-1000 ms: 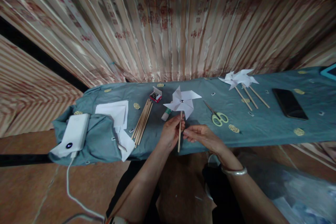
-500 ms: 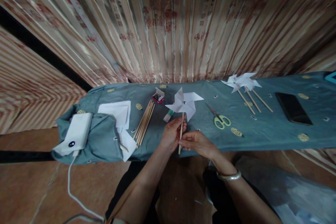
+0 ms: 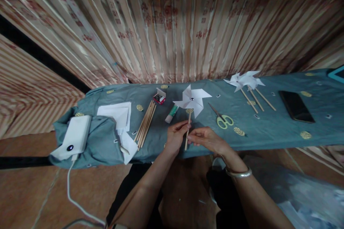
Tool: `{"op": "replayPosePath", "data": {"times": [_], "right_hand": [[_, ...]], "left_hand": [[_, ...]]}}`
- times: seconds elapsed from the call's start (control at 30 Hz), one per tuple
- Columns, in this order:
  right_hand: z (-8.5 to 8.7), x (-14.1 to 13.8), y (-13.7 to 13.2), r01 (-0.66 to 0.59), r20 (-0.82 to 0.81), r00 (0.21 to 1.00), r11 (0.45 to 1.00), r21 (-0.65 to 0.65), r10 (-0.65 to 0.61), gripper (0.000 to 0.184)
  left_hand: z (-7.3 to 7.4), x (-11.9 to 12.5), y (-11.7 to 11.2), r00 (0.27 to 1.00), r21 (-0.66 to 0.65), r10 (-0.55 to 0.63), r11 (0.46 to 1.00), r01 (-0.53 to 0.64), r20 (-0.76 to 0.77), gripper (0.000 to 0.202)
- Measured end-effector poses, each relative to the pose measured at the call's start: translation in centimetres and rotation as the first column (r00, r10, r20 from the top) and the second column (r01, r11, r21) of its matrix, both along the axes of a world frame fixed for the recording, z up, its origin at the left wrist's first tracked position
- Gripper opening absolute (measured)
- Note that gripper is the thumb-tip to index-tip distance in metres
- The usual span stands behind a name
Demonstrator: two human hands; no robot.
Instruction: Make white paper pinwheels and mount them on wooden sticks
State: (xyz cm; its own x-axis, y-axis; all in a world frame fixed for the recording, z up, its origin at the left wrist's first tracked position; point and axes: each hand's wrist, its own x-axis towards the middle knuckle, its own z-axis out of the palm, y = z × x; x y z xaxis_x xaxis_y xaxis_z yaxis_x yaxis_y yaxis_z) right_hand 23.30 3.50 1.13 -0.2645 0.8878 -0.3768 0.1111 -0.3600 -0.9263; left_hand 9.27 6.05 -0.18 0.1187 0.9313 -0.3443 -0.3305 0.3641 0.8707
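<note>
A white paper pinwheel (image 3: 192, 99) on a thin wooden stick (image 3: 188, 128) stands upright over the front of the blue-green cloth table (image 3: 268, 128). My left hand (image 3: 176, 136) pinches the stick about halfway down, fingers closed on it. From the right, my right hand (image 3: 205, 137) meets the stick lower down, its fingertips closed on it. A silver bangle sits on my right wrist.
A bundle of wooden sticks (image 3: 145, 123), white paper sheets (image 3: 116, 114), a small red box (image 3: 159, 98) and a glue stick (image 3: 172, 113) lie left of the pinwheel. Green scissors (image 3: 223, 119), finished pinwheels (image 3: 245, 79) and a black phone (image 3: 296, 106) lie right. A white power bank (image 3: 73, 136) with cable sits far left.
The pinwheel has shifted slightly right and tilted, uncovering the glue stick. Both hands stay on the stick, the right one a little higher than half a second ago.
</note>
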Motion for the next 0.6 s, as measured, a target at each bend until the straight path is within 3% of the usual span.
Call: {"op": "replayPosePath", "data": {"times": [0.13,0.33,0.43,0.6], "right_hand": [[0.5,2.5,0.6,0.188,0.065,0.980,0.981,0.034,-0.190,0.046],[0.6,3.8,1.0,0.547,-0.084,0.837,0.829,0.115,-0.540,0.046],[0.9,3.5,1.0,0.622,-0.158,0.779,0.780,0.068,-0.607,0.047],[1.1,3.0,1.1,0.632,-0.215,0.761,0.774,0.035,-0.612,0.044]], "left_hand": [[-0.1,0.1,-0.2,0.999,-0.025,-0.033,0.999,0.034,0.036,0.019],[0.0,0.2,-0.6,0.996,-0.026,-0.089,0.996,0.089,0.008,0.020],[0.0,0.2,-0.8,0.995,-0.018,-0.104,0.994,0.104,-0.011,0.020],[-0.4,0.2,-0.9,0.994,-0.020,-0.110,0.994,0.109,-0.024,0.026]]}}
